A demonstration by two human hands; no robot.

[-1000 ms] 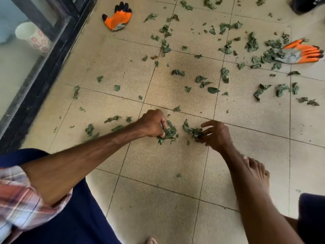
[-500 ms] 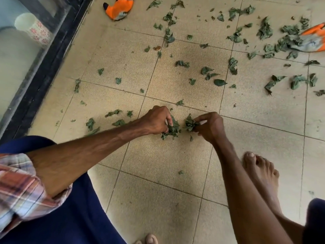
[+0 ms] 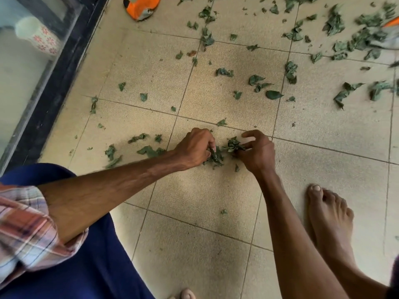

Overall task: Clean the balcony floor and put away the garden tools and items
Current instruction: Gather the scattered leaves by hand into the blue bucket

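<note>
I see the left hand (image 3: 195,148) curled round a clump of leaves (image 3: 214,157) on the tiled floor (image 3: 194,190), well nearer me than the orange glove (image 3: 141,7). The right hand (image 3: 255,151) pinches a second bunch (image 3: 232,145) there too. Loose leaves (image 3: 290,72) lie scattered right of that glove.

Floor (image 3: 194,234): beige speckled tiles with dark grout lines.
Left bunch (image 3: 216,158): crumpled dark-green leaves heaped on the tile at centre, gripped by the left hand (image 3: 194,147).
Right bunch (image 3: 232,145): small leafy cluster just beside it at its 2 o'clock, pinched by the right hand (image 3: 258,153).
Scattered leaves (image 3: 290,72): wilted torn pieces lying flat, thickest toward 1–2 o'clock, few at 9.
Orange glove (image 3: 141,8): on the floor at 11 o'clock, cut by the frame edge.
Second glove (image 3: 390,34): orange-grey, blurred, among leaves at 2 o'clock.
</note>
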